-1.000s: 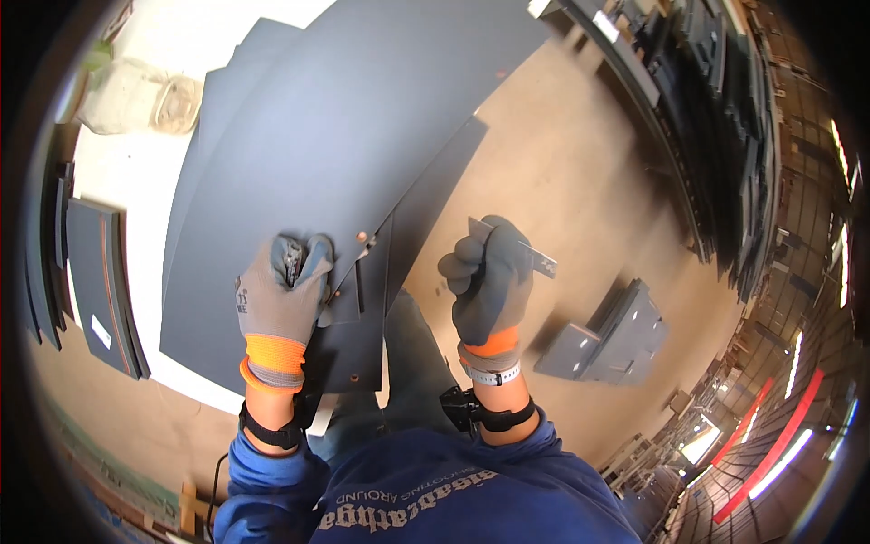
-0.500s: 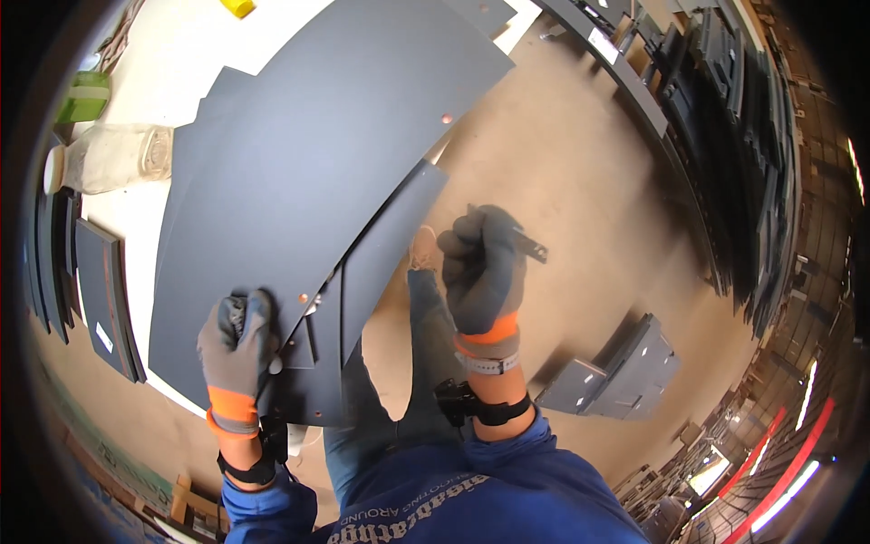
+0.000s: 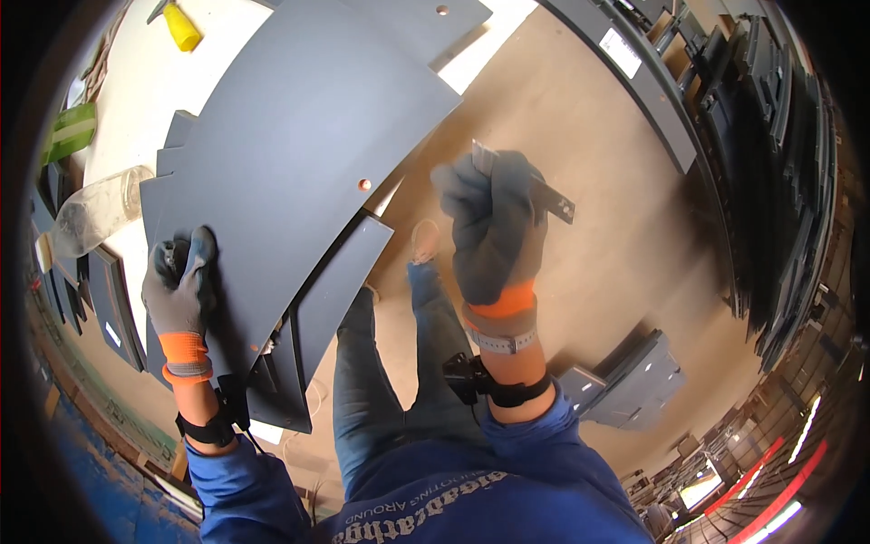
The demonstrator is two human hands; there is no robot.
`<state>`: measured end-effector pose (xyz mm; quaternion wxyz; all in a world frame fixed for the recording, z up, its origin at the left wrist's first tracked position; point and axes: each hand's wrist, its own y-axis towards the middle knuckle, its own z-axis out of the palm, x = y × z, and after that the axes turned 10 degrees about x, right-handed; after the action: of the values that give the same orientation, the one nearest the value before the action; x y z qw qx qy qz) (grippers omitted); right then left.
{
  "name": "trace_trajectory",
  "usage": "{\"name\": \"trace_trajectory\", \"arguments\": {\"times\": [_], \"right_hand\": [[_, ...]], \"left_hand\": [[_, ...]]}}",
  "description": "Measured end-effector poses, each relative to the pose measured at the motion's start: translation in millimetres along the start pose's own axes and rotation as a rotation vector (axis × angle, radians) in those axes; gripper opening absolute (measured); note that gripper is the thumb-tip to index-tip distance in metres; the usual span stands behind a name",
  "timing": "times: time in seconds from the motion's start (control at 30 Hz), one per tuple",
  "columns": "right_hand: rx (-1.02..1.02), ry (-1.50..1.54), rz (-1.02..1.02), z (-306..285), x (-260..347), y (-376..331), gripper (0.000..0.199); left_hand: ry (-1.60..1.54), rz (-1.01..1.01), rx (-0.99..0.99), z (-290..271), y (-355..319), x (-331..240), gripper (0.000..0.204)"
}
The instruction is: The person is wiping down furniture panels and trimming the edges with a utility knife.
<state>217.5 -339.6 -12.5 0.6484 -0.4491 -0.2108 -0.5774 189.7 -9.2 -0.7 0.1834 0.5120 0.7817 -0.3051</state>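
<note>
My left hand [image 3: 179, 281], in a grey work glove with an orange cuff, rests closed on a large dark grey panel [image 3: 272, 136]. Something small and dark shows between its fingers, but I cannot make out what it is. My right hand [image 3: 500, 222], gloved alike, is raised over the floor to the right of the panel. It grips a flat knife-like tool [image 3: 555, 201], whose silver blade end sticks out on one side and dark holed end on the other. Below the large panel's right edge lies a narrower dark panel [image 3: 349, 263]. A round hole [image 3: 364, 185] pierces the large panel.
A clear plastic bottle [image 3: 101, 213] lies at the left on the white tabletop [image 3: 136, 100]. Farther back is a yellow-handled tool [image 3: 183, 29]. Dark panels [image 3: 761, 181] stand stacked along the right; more panels [image 3: 634, 381] lie on the floor near my right arm.
My left hand has slid left and farther up the panel. My right hand has moved away from me with the tool, turning it. The view has shifted, so the panels appear farther left.
</note>
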Motion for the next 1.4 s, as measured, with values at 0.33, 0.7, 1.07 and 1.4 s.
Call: {"name": "trace_trajectory", "arguments": {"times": [0.33, 0.7, 1.07, 1.4], "right_hand": [[0.090, -0.141, -0.215, -7, -26, 27, 0.026], [-0.127, 0.066, 0.002, 9, -9, 37, 0.032], [-0.107, 0.140, 0.011, -7, -23, 36, 0.022], [-0.033, -0.380, -0.090, 7, -5, 45, 0.024]], "left_hand": [[-0.130, -0.118, 0.048, 0, -8, -23, 0.014], [-0.034, -0.218, 0.180, -13, -7, -1, 0.048], [-0.102, -0.086, 0.043, 7, -9, -27, 0.032], [-0.018, 0.004, 0.083, -4, -5, -9, 0.036]]}}
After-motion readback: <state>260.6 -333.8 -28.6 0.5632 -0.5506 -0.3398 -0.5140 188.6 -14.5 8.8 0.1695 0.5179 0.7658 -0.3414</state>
